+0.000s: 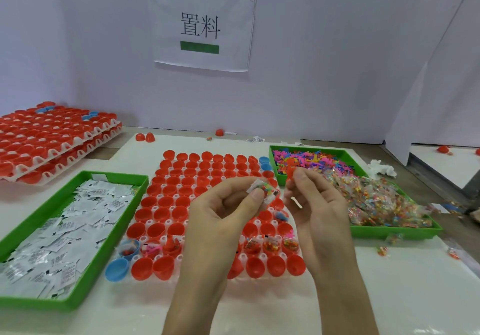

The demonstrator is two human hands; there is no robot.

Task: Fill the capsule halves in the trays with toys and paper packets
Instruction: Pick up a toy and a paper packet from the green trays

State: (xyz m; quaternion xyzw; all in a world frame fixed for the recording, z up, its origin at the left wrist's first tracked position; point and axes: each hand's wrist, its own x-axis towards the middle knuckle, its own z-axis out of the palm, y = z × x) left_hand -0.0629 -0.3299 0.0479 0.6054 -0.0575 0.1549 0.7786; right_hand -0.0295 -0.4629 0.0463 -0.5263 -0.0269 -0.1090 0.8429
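Early in the task, by the look of it. In the centre tray [169,222], most red capsule halves [161,214] sit empty, with every upper row bare. Only one row low in the frame is loaded [270,245], packets and small toys showing in the cups, plus a lone filled cup [281,215] one row up, right of centre. The very bottom row looks empty, though I can't tell for sure. So roughly one row is done and the bulk is left.

Supplies are plentiful: white paper packets [78,218] in the green bin [78,301] at lower left, and loose coloured toys [311,159] and clear bags [376,199] in the green bin [389,232] at right. Stacked trays [52,137] wait at upper left.

Both hands are raised over the tray's middle.
- The left hand [223,212] has thumb and fingertips pinched tight on a clear toy packet [266,189], with a white paper piece against it.
- The right hand [317,205] has thumb and forefinger closed on a red toy [291,172], and a small white strip [296,202] shows below the thumb.

Neither item is in a cup yet.
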